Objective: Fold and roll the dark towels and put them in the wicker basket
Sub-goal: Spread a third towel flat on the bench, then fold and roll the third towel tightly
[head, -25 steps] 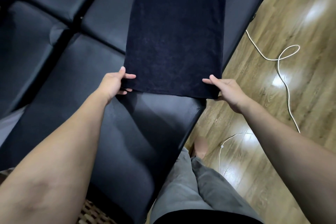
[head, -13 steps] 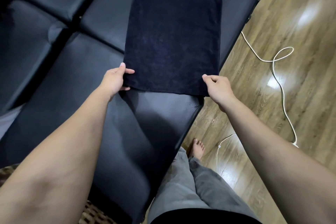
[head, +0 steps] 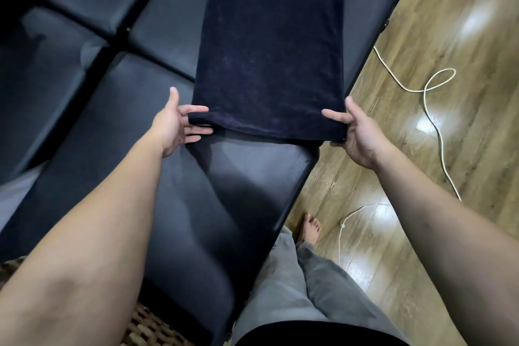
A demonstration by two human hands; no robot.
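A black padded bench (head: pixel 230 205) of several cushioned sections fills most of the view, running from the near left up to the far right, with wooden floor (head: pixel 421 275) along its right edge. On the bench lies the dark towel (head: pixel 269 45), folded into a long strip that runs away from the person, its near end turned over into a first small roll. The left hand (head: pixel 175 126) holds the left corner of that rolled end, index finger on top, other fingers curled beneath, thumb raised clear. The right hand (head: pixel 358 132) pinches the right corner between fingers on top and below, right at the bench edge. A white cable (head: pixel 432 109) loops over the floor to the right. Grey trousers (head: pixel 303 284) and a bare foot (head: pixel 310 229) stand beside the bench. A corner of the wicker basket (head: pixel 148 329) shows at the bottom left, partly hidden by the left forearm.
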